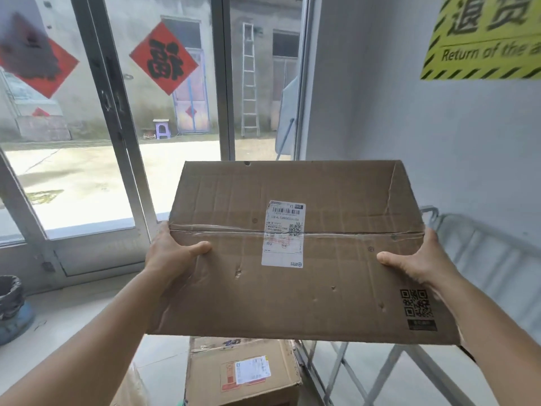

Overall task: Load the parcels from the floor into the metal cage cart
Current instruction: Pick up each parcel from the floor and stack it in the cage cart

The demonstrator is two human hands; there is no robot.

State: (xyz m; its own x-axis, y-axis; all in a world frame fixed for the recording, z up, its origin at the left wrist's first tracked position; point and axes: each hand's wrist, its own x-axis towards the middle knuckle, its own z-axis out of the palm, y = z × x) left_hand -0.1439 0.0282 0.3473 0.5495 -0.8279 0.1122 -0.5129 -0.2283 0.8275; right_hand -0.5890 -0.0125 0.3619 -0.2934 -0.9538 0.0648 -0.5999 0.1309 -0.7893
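Observation:
I hold a large flat cardboard parcel [322, 288] up in front of me at chest height, its taped top with a white shipping label facing me. My left hand [172, 253] grips its left edge with the thumb on top. My right hand [418, 259] grips the right edge the same way. The metal cage cart [480, 253] shows as grey bars at the right, behind and below the parcel. A second cardboard parcel [243, 373] with a label lies below the held one, beside the cart's lower bars.
Glass doors with metal frames [123, 142] stand ahead on the left, a white wall [409, 118] with a yellow sign [483, 36] on the right. A bin with a dark liner [11, 300] sits on the floor at far left.

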